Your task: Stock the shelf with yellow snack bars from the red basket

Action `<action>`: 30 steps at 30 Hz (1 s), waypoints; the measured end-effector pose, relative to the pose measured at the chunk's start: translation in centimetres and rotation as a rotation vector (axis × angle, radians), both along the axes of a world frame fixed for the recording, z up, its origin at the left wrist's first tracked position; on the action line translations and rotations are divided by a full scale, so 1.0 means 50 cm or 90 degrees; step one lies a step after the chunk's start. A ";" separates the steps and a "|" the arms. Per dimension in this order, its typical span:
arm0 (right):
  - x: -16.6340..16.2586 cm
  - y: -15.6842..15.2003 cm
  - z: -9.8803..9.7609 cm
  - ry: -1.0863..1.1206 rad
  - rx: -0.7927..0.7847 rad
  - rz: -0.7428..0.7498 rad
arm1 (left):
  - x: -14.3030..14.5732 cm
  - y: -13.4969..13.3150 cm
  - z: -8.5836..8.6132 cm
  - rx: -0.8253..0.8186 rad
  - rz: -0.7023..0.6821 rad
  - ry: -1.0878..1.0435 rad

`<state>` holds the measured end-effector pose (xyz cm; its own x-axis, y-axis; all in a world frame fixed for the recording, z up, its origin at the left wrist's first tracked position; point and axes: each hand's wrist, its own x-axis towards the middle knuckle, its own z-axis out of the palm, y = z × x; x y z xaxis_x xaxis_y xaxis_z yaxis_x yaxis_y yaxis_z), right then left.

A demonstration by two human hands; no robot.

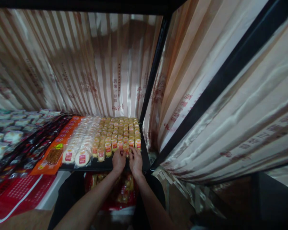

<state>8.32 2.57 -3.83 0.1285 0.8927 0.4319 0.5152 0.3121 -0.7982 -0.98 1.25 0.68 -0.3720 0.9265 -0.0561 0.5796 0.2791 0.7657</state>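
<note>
Packet at the fingers: a small yellow packet [126,147] with a red label stood at the near edge of the block of yellow packets [120,138], right of the block's middle, between the two hands.
Left hand: the left hand [119,159] came in from the near side, its fingers curled almost closed at the packet's left; whether they gripped it or only touched it, I could not tell.
Right hand: the right hand [135,159] had its fingers bent, slightly parted, at the packet's right; a firm hold could not be made out either.
Black shelf: the shelf [98,164] carried the yellow rows at its right end, with round white packets [82,157] just left of them, then an orange bag [54,155], dark bags [31,147] and, at the far left, white-wrapped packets [13,136].
Red container: below the shelf's near edge, between the person's legs, a red container [110,204] held more yellow packets.
Surroundings: a pleated curtain [105,57] hung at the far side, and a black post [155,64] rose at the shelf's far right corner.
Risk in the rows: a push too far could knock neighbouring packets askew, since they stood closely side by side.
Risk at the near edge: slick-looking wrapping could slip between loose fingers, dropping the packet off the narrow black strip.
Risk from light: the dimness could hide a crooked label.
</note>
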 end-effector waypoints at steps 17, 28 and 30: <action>0.007 0.010 -0.042 -0.109 0.095 -0.038 | -0.008 0.009 0.003 -0.067 0.031 0.154; 0.004 0.004 -0.031 -0.121 0.064 -0.045 | -0.009 0.014 -0.004 -0.002 0.023 0.251; 0.003 0.004 -0.031 -0.128 0.058 -0.045 | -0.010 0.010 -0.008 0.043 0.009 0.291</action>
